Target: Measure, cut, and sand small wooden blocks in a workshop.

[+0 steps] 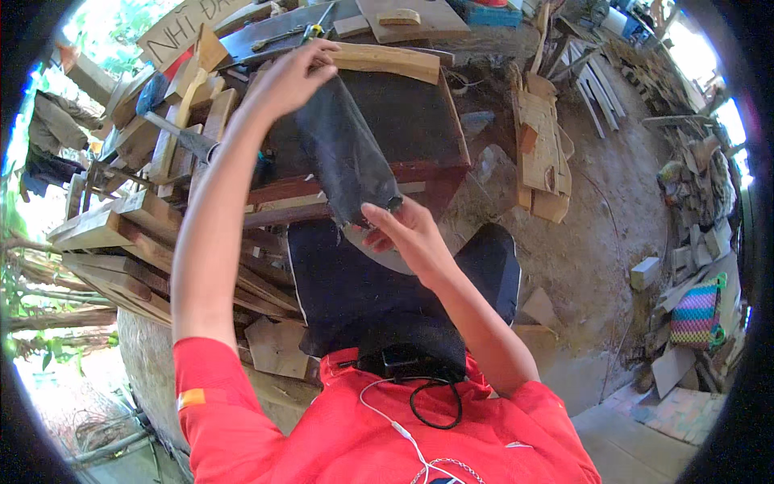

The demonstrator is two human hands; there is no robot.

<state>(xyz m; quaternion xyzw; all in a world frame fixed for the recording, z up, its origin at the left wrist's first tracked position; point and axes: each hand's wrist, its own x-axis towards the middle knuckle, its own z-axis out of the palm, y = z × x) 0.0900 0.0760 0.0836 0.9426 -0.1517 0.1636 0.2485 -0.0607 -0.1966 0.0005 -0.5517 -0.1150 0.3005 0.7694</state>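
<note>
Right hand (409,234), nearly closed, pinches the frayed near edge of one cloth (347,149) between thumb and fingers, while the left hand (297,79) is half curled at its far end, and whether it grips there I cannot tell. Dark, worn and creased, the cloth slants in a long strip over one flat, brown-edged table (411,109). Beyond lie one pale, slightly bowed plank (387,62), one yellow-handled screwdriver (313,32) and one round-ended wood block (399,16).
</note>
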